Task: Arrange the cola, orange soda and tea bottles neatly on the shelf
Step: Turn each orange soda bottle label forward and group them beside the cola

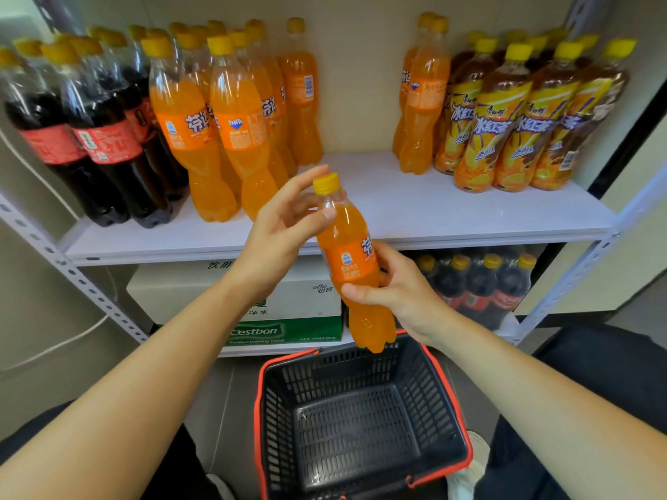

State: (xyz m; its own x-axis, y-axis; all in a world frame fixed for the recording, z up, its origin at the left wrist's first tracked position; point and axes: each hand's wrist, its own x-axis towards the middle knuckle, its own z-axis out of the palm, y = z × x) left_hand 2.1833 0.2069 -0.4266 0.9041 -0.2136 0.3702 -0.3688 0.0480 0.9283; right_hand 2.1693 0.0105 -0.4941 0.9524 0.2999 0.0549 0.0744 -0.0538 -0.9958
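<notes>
Held orange soda bottle (348, 254) hangs tilted in mid-air in front of the shelf (415, 211) edge, its base over the far rim of the black basket (278, 409). Right hand (400, 294) clasps the lower body, thumb across the front and fingers hidden behind; left hand (285, 225) pinches the neck under the yellow cap, fingertips partly hidden. On the shelf: cola bottles (90, 138) at far left, cut off by the frame; orange soda row (216, 131) beside them; tea bottles (505, 128) at right, rear rows mostly hidden.
</notes>
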